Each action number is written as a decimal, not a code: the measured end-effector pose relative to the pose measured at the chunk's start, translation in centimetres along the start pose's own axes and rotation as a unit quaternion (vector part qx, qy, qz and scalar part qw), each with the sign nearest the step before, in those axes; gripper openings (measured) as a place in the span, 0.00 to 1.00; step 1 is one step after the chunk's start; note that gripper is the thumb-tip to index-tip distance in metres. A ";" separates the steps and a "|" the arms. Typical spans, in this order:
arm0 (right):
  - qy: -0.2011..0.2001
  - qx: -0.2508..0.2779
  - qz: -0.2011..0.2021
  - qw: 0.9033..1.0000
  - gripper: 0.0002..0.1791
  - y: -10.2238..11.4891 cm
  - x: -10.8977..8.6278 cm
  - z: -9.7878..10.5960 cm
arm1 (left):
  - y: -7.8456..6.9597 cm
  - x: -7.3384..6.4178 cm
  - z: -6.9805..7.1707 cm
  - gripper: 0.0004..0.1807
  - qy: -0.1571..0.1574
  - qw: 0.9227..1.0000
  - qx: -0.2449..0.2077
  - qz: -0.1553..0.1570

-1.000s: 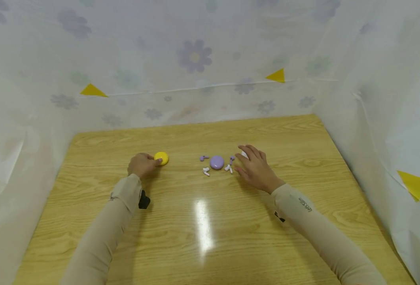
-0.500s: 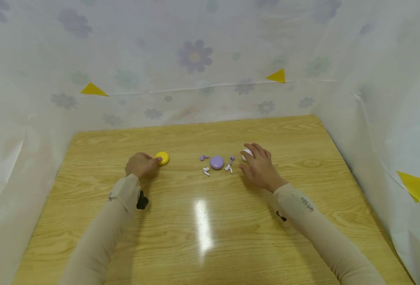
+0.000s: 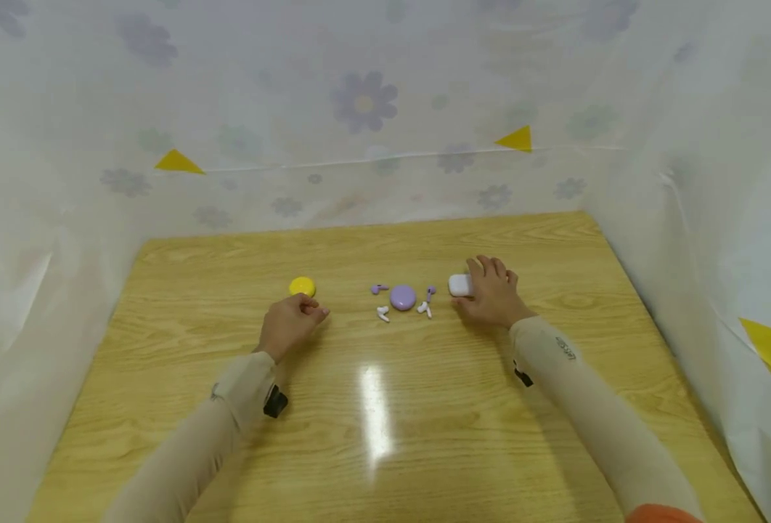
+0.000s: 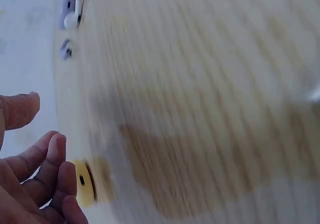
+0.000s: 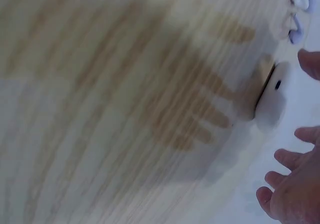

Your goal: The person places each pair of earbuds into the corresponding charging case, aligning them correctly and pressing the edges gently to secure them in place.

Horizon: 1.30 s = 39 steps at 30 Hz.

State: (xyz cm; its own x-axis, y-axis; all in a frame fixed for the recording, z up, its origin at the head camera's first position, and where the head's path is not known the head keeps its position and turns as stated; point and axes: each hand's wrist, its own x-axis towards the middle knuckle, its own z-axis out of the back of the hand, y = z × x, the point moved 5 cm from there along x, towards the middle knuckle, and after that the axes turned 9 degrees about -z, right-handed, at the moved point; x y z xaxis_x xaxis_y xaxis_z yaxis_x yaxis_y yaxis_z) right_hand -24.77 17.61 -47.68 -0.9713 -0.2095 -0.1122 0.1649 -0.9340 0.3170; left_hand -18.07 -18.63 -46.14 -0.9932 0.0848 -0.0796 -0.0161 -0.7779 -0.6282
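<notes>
In the head view, my left hand (image 3: 290, 325) hovers just in front of a round yellow earbud case (image 3: 302, 287). Its fingers are loosely bent and hold nothing; the left wrist view shows the yellow case (image 4: 84, 184) beyond the fingertips. A white earbud case (image 3: 460, 285) lies at the right, partly covered by my right hand (image 3: 492, 293). In the right wrist view, thumb and fingers are spread on either side of the white case (image 5: 272, 96), with gaps showing. Between the hands lies a round purple earbud case (image 3: 403, 297).
Around the purple case lie a left purple earbud (image 3: 378, 289), a right purple earbud (image 3: 431, 293), a left white earbud (image 3: 382, 314) and a right white earbud (image 3: 425, 309). The wooden table (image 3: 372, 479) meets flower-patterned sheeting (image 3: 359, 189) at the back and sides.
My left hand has let go of the yellow case and drawn back toward me. My right hand has shifted right, uncovering more of the white case. The earbuds and purple case stay put.
</notes>
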 end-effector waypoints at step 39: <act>-0.217 0.022 0.261 0.940 0.30 9.8 -3.8 2.2 | -8.6 0.0 -3.9 0.20 0.009 0.968 -0.230 -0.100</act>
State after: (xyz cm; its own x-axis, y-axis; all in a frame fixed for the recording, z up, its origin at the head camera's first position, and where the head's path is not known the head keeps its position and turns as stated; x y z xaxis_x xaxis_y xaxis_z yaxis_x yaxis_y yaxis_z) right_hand -19.86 9.87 -42.09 -0.7395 -0.4900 0.4615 0.6411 -0.7218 0.2609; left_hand -17.54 -9.49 -43.73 -0.9733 0.2190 0.0683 -0.1507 -0.3861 -0.9101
